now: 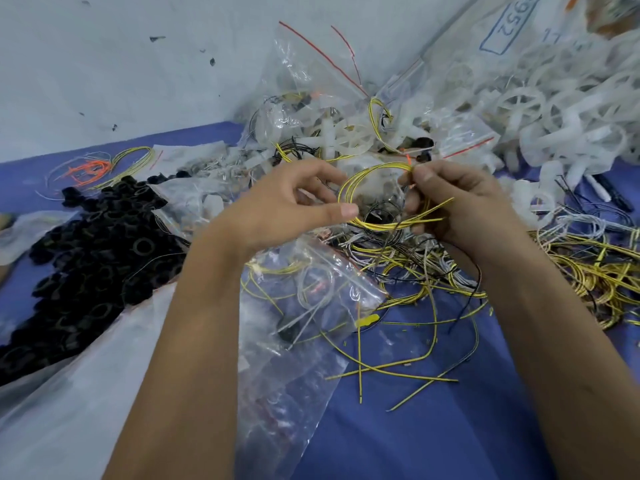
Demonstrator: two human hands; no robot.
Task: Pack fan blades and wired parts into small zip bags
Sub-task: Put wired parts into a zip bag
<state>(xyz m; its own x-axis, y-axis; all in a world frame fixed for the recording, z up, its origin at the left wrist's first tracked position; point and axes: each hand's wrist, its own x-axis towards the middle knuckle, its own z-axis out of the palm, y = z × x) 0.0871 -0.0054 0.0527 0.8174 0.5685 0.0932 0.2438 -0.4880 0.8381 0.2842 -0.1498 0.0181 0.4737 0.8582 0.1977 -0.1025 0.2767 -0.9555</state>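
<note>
Right hand: the right hand, centre right of frame, pinches the top of a yellow wire coil between thumb and fingertips, likely to keep the loops from springing apart.
Left hand: the left hand, at centre, has its thumb out against the coil's left edge, fingers curled loosely behind; whether they actually grip the wire I can't tell, as the coil hides them.
Coil: held up above the clutter at centre, wound tight so it should fit a small bag.
Zip bag: a clear zip bag lies just below the hands, wires already inside.
Fan blades: white fan blades heaped upper right.
Around: black rings piled left; loose yellow wires tangled lower right on the blue table, ready to snag the coil.
</note>
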